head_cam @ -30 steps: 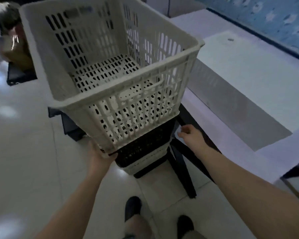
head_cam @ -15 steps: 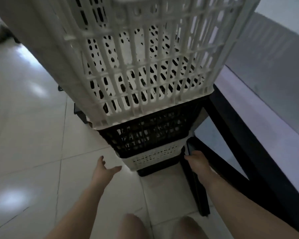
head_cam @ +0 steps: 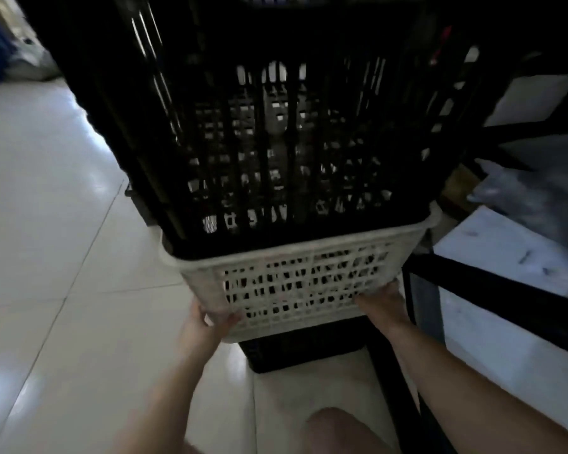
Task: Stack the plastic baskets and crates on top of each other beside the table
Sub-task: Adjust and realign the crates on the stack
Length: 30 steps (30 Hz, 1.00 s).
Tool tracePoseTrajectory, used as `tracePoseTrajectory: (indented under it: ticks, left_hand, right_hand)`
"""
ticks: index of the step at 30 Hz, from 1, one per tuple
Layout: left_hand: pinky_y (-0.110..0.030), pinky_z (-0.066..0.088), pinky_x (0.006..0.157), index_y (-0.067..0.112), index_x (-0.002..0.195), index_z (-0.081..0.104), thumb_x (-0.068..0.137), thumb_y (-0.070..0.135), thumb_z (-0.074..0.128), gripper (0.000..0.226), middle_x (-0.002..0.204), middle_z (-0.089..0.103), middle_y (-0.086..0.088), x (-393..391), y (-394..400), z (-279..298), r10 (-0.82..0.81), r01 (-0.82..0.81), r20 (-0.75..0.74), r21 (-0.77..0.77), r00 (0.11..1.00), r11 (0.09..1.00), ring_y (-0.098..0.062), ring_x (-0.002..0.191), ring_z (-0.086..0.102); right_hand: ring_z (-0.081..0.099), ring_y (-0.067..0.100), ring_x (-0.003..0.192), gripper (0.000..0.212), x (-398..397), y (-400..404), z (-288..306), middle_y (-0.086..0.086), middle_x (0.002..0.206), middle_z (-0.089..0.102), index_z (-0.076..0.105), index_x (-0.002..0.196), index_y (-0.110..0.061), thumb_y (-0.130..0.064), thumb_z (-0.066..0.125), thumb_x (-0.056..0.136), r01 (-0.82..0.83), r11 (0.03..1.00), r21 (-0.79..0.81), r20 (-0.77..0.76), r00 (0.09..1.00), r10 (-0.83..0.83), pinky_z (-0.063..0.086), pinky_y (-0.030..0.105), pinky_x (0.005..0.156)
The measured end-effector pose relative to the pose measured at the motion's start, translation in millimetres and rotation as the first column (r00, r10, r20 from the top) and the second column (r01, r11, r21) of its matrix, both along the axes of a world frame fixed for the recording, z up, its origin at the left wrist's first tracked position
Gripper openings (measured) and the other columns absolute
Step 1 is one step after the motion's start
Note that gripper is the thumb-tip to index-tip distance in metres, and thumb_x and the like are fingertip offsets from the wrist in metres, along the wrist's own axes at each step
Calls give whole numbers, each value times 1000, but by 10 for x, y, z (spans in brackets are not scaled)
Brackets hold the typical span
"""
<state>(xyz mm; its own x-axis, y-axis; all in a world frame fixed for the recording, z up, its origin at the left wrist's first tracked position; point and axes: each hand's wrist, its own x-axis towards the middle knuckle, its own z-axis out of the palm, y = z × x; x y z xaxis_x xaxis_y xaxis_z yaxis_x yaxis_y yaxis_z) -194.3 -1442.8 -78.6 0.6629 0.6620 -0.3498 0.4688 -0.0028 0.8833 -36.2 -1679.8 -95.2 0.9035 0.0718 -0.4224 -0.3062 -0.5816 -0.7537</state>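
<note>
The white slotted plastic basket (head_cam: 295, 283) sits in the middle of a stack on the pale tiled floor (head_cam: 46, 257), on top of a low black crate (head_cam: 302, 352), and a tall black slotted crate (head_cam: 276, 142) is nested in it. The left hand (head_cam: 207, 326) has its grip closed on the basket's lower left corner; the right hand (head_cam: 386, 299) clasps its lower right corner. The black frame of the surface (head_cam: 492, 283) stands just beside the stack on the right.

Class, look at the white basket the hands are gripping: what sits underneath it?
Under the white basket a black crate stands on the tiled floor. Only its lower front shows; its rim and inside are covered.
</note>
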Motion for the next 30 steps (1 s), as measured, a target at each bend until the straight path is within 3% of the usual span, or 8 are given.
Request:
tracePoseTrajectory:
  ticks: [4,8,11,14,17,22,26,30]
  left_hand:
    - [-32,45,79,15,133,43,77,10,74,64,115,53,0,-1,-20,-212,-15,16,32,-26,999,1000,-23,108,52]
    - [-28,50,65,13,132,44,75,4,76,66,114,56,-3,-2,16,-297,-16,17,35,-6,999,1000,-26,104,57]
    - [-43,57,77,15,126,48,69,7,80,66,107,64,1,18,65,-325,-20,17,39,63,999,998,-29,106,62]
    - [-24,48,64,11,128,46,72,2,77,65,90,58,14,55,64,-297,-28,22,61,98,998,995,-21,97,57]
    - [-18,44,61,8,127,46,70,-3,77,66,87,56,16,92,30,-277,-55,47,96,90,994,995,-14,85,57]
    - [-22,52,70,13,127,48,67,-6,77,69,106,68,3,192,4,-270,-68,62,132,53,989,997,-15,93,65]
    - [-10,43,53,22,116,44,71,-9,73,62,91,58,16,212,-38,-235,-65,61,151,28,986,998,-6,83,60]
    - [-9,42,42,24,110,43,73,-9,70,57,85,56,16,194,-88,-235,-58,49,137,67,989,997,2,73,53]
  right_hand:
    - [54,19,108,42,-8,-44,-186,-4,104,56,50,111,-27,-6,70,81,31,951,307,59,997,-51,41,29,91]
    - [56,17,112,51,-5,-61,-255,-13,102,60,50,101,-36,-1,76,74,31,902,430,109,990,-86,44,38,102]
    - [57,13,108,60,40,-23,-264,-18,102,60,51,104,-39,0,78,68,27,918,397,196,974,-114,45,41,103]
    - [54,12,110,76,86,3,-256,-5,113,57,43,132,-16,8,77,67,22,913,408,250,959,-134,43,38,105]
    - [54,17,118,81,153,-11,-223,2,126,58,43,135,-12,0,81,64,20,940,341,279,952,-122,41,39,107]
    - [63,29,109,83,238,-14,-203,9,116,67,55,121,-13,-30,77,44,110,951,289,240,953,-184,51,53,93]
    - [59,29,114,64,194,-1,-299,6,118,63,50,125,-15,-1,77,69,125,929,348,252,942,-221,48,53,96]
    - [57,24,111,47,216,-45,-433,-14,96,60,54,105,-30,0,74,74,115,903,414,208,954,-217,45,49,102]
